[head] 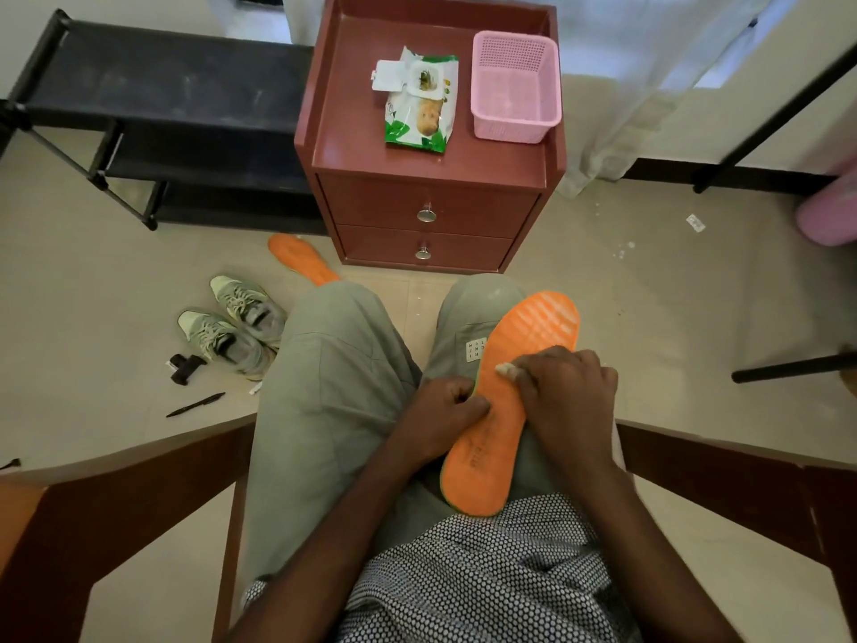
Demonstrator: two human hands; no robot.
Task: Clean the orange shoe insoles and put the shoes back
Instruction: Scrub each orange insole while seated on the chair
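We see one orange insole [512,401] lying lengthwise on the right thigh, a white wipe [505,369] pressed against it. The second insole [301,257] lies on the floor, near two grey-green shoes [234,324] standing side by side.

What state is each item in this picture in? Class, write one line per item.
Wet wipes pack: flap lid open, lying flat on the nightstand.
Pink basket: upright, nothing visible inside.
Nightstand drawers: both closed.
Insole on lap: being wiped.
Second insole: on the floor, out of its shoe.
Sneakers: on the floor, side by side.
Left hand: steadying the insole.
Right hand: gripping a wipe.
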